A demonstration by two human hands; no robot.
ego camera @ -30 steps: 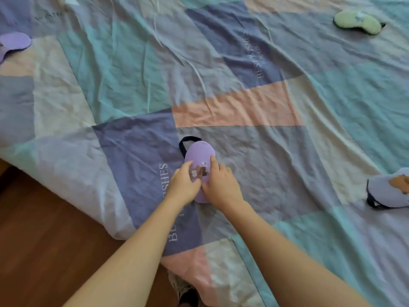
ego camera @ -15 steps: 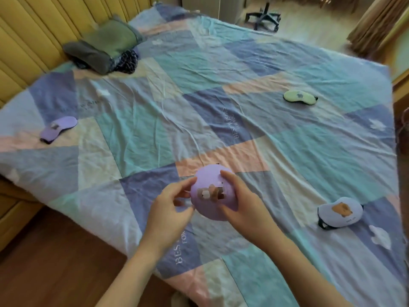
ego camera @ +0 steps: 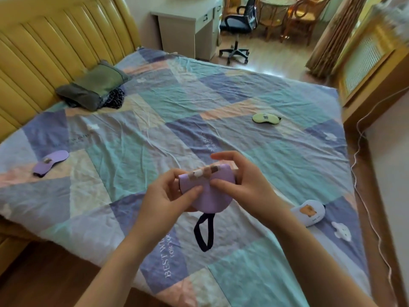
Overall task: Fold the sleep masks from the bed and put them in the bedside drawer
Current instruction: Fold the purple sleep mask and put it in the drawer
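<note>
Four sleep masks are in view, and the bed (ego camera: 221, 103) under its patchwork cover carries three of them: a flat purple mask (ego camera: 51, 162) near the left edge, a pale green mask (ego camera: 265, 118) far across, and a folded white mask with a bear print (ego camera: 308, 212) just right of the hands. The fourth, a purple mask (ego camera: 210, 191), is held folded in half above the cover, fold uppermost, its dark strap (ego camera: 204, 233) hanging in a loop below.

The left hand (ego camera: 164, 200) pinches the left end of the fold, thumb in front; the right hand (ego camera: 245, 185) has its thumb on the front face and its fingers (ego camera: 223, 156) curled over the back, so both are closed on the mask. To finish this fold well, I judge the edges should be lined up flush and the strap tucked in, so it does not spring open or snag.

No bedside drawer shows; it must lie outside the view. Whether the mask's two halves match exactly is hidden behind the front face.
</note>
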